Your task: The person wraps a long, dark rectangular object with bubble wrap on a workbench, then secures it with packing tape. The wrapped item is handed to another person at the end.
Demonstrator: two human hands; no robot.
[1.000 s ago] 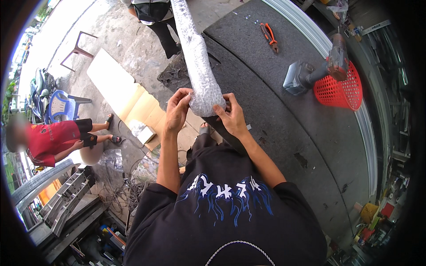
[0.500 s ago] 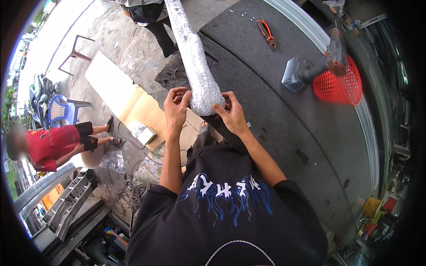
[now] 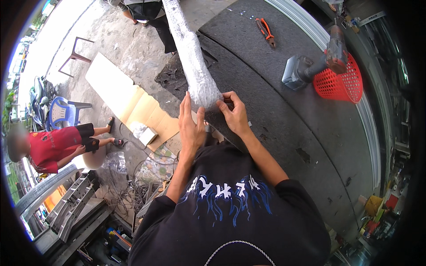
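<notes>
A long bundle in bubble wrap (image 3: 188, 55) stretches from the far edge toward me, its near end over the dark, mat-covered table (image 3: 284, 128). My left hand (image 3: 192, 131) lies along the left of that end, fingers straight and thumb apart, touching the wrap without gripping it. On the right side, my right hand (image 3: 234, 116) is closed, thumb and fingers pinching the edge of the wrap. What lies inside the wrap is hidden.
Pliers with orange handles (image 3: 266, 33), a cordless drill (image 3: 317, 62) and a red perforated basket (image 3: 341, 82) are on the table to the right. Cardboard (image 3: 142, 106) covers floor at left. A person in red (image 3: 53, 144) stands there; another person's dark-clothed leg (image 3: 164, 35) shows beyond the table.
My left hand has moved lower and rightward, its curled fingers straightening along the wrap. The bundle's near end has drawn slightly away and looks more gathered. My right hand keeps its place.
</notes>
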